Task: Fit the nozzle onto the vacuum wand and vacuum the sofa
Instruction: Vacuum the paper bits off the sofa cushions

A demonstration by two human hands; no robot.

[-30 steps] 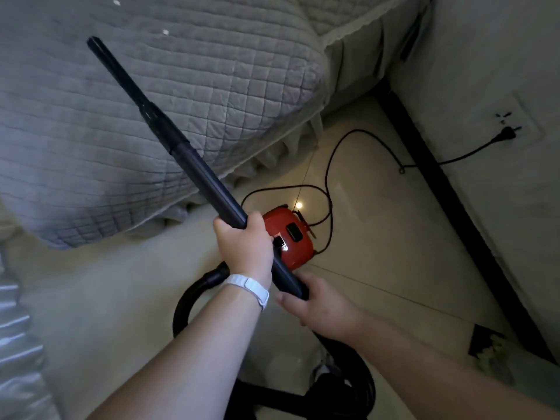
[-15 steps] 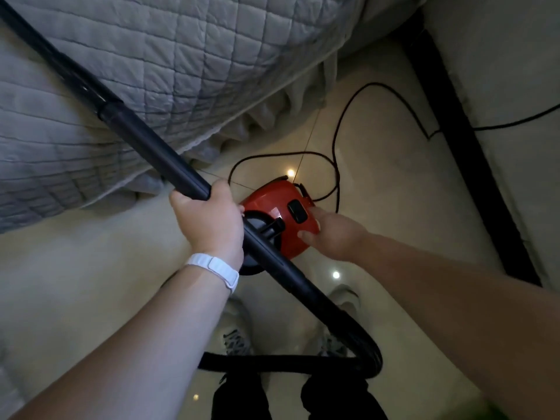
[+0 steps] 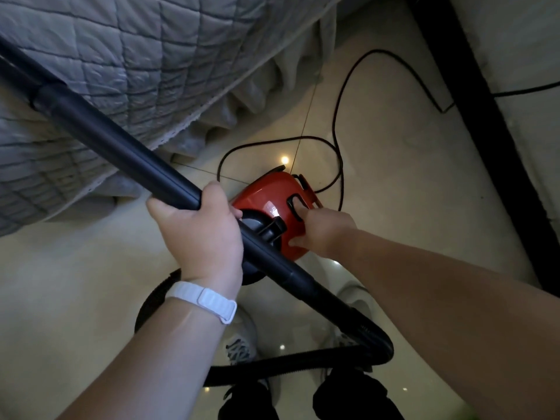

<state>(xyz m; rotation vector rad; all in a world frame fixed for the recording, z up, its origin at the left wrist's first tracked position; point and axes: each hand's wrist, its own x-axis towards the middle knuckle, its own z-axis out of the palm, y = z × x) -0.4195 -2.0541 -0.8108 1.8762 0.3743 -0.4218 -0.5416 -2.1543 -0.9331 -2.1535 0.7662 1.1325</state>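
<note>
The left hand [image 3: 201, 234] clamps the long black plastic vacuum wand [image 3: 121, 147], whose far end is cut off at the left, over the grey quilted sofa [image 3: 136, 56]. The right hand [image 3: 324, 231] touches the black switch [image 3: 290, 204] of the red vacuum body [image 3: 269, 192]. Its finger curl is hidden.

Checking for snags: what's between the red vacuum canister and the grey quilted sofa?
Head view: a black power cord loops over bare glossy tile floor.

My left grip [image 3: 203, 234] wraps round the black wand [image 3: 121, 147], which slants up to the left across the grey quilted sofa cover [image 3: 151, 56]. My right grip [image 3: 325, 233] rests on the red vacuum body [image 3: 266, 189] on the tiled floor [image 3: 394, 177], one fingertip [image 3: 302, 210] on its black switch [image 3: 290, 202]. The black hose [image 3: 303, 366] loops past my shoes [image 3: 239, 350].
</note>
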